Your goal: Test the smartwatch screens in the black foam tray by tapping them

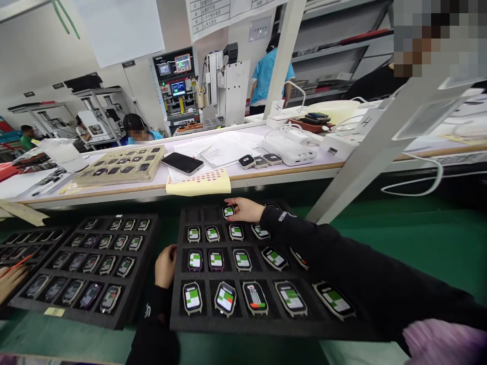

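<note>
A black foam tray (178,304) in front of me holds several smartwatch bodies with lit green and white screens. My right hand (245,209) reaches to the tray's far row, its fingers pinched on a watch body (229,211) sitting in a pocket there. My left hand (165,265) rests curled against the tray's left edge, fingers bent over the rim. Both arms wear black sleeves.
A second black tray (142,284) of dark-screened watches lies to the left, with another person's hand (11,281) at the far left. Behind runs a white shelf (266,175) with a beige tray (117,165), a phone (181,162), papers and chargers. A slanted white post (365,157) rises at right.
</note>
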Tool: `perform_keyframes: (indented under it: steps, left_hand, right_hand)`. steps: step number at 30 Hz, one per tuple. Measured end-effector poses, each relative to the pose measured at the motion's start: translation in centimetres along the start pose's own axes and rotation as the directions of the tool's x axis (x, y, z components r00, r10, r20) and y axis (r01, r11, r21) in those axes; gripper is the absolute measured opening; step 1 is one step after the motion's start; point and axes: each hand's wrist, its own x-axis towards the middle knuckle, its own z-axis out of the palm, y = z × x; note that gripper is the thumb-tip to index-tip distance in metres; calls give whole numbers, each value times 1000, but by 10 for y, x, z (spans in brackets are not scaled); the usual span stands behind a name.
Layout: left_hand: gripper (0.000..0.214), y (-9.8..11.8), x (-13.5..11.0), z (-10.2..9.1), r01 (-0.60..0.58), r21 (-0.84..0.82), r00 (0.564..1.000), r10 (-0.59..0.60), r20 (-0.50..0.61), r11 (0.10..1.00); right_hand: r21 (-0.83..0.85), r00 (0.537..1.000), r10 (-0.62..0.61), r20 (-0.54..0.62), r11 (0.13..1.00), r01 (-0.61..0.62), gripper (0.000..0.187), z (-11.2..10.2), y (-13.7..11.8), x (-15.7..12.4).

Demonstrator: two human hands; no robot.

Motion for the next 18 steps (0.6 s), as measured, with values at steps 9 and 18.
perform_keyframes:
  steps: [9,18]
  left_hand:
    - [32,2,-1,-2,-9,12,1000,9,9,1000]
    - [31,4,-1,-2,-6,23,1000,6,19,1000]
  right_hand:
    - [73,998,-27,-64,997,31,44,-22,-5,-16]
    - [-11,993,-74,-92,997,73,43,-34,-7,-63]
